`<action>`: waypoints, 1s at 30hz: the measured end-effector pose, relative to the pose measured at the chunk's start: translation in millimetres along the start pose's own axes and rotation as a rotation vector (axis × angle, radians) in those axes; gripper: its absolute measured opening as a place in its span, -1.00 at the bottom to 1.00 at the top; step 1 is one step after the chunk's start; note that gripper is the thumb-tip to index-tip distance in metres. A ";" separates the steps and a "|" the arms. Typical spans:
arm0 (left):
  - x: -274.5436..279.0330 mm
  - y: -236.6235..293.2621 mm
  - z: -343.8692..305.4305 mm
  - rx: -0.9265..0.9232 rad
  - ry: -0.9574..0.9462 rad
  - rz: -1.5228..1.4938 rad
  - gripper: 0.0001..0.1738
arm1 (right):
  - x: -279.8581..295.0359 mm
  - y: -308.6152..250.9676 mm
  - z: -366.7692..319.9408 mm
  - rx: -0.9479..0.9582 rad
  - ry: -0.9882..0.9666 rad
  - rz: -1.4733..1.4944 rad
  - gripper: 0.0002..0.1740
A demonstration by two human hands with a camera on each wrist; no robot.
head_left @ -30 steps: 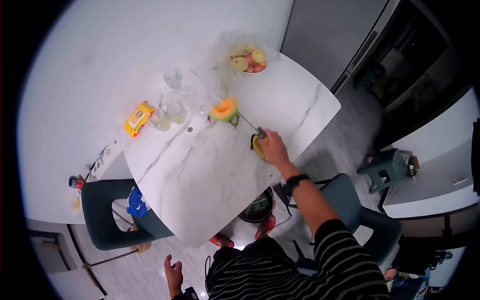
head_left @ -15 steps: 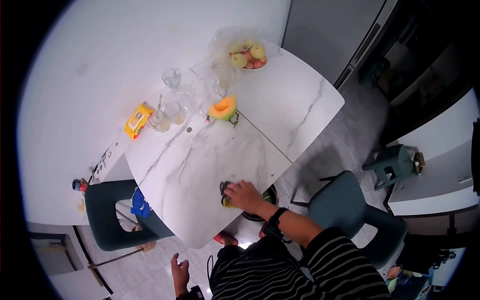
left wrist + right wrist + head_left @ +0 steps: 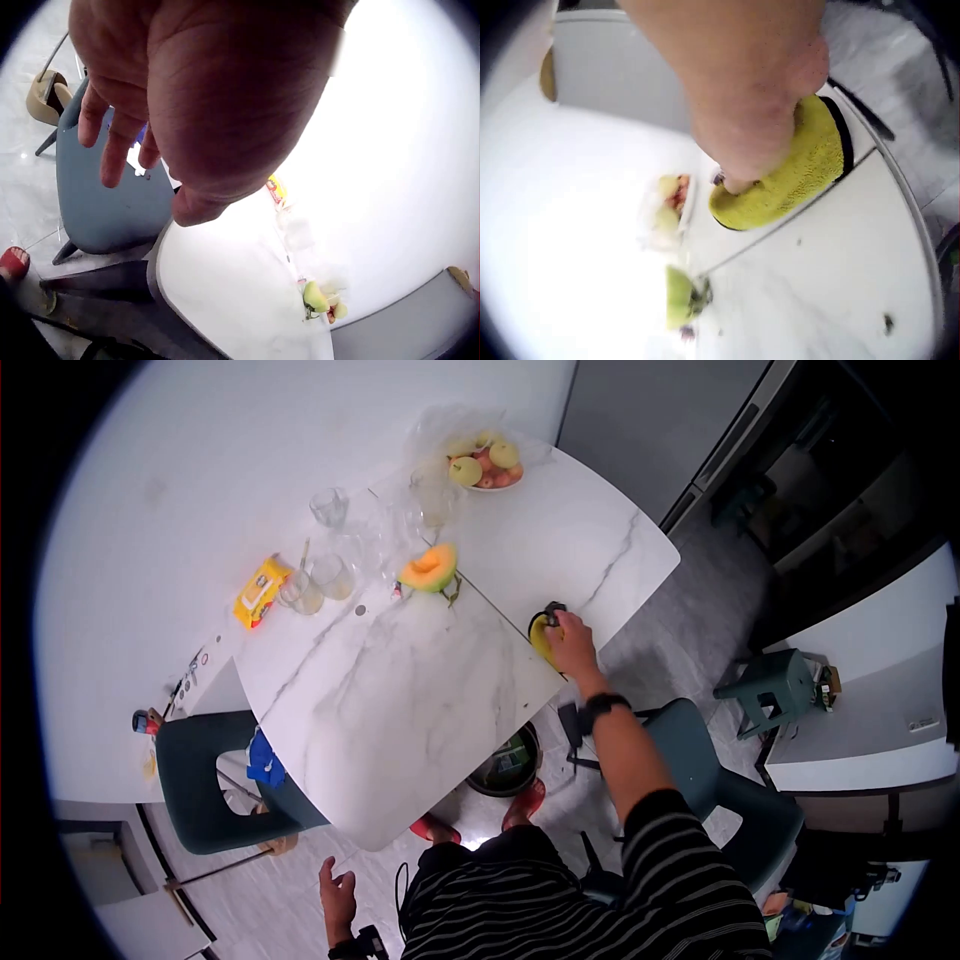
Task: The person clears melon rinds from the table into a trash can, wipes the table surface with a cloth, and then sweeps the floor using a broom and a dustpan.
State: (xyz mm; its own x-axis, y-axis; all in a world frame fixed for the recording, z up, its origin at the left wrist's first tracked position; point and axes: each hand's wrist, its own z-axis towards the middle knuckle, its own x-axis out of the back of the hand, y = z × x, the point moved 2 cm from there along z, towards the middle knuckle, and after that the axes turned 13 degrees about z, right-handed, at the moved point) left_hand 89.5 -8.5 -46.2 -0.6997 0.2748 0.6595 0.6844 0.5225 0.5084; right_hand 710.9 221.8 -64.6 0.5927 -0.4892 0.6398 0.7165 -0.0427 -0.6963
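Right hand (image 3: 572, 645), curled, is gripping 1 yellow cloth (image 3: 802, 176); hasty wiping could be pushing dark bits (image 3: 888, 324) off the table (image 3: 370, 740).

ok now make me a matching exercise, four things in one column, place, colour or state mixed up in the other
Things
1. cloth
2. cut melon
3. packet
4. bin

Matches
A. orange inside, green outside
B. beside a red slipper
C. held by the right hand
D. yellow, red and white

Pairs: 1-C, 2-A, 3-D, 4-B
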 end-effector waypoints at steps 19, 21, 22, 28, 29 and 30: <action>4.9 39.7 -9.0 -0.072 0.044 0.067 -0.39 | 13.5 -114.5 -146.9 0.156 -0.303 0.249 -0.67; 4.4 33.9 -7.1 -0.050 0.027 0.063 -0.39 | 24.1 -104.5 -113.7 0.061 -0.118 0.250 -0.66; 3.3 32.7 -6.4 -0.049 0.023 0.061 -0.39 | 22.4 -92.9 -98.7 0.039 -0.003 0.241 -0.66; 4.0 24.2 -14.5 -0.014 0.037 0.020 -0.37 | -65.7 -110.9 -150.0 0.100 -0.333 -0.073 -0.81; 2.6 17.7 -12.3 -0.003 0.030 0.008 -0.37 | -69.4 -133.6 -176.4 0.310 -0.289 0.206 -0.80; 1.3 12.4 -9.4 0.006 0.026 -0.004 -0.37 | -77.3 -153.7 -196.4 0.494 -0.338 0.123 -0.77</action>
State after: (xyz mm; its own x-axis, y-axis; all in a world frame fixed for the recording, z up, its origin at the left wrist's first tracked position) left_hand 99.0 -9.2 -33.8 -0.6970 0.2517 0.6715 0.6802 0.5283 0.5081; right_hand 482.7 95.0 -70.9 0.7082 -0.1577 0.6882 0.6729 0.4456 -0.5904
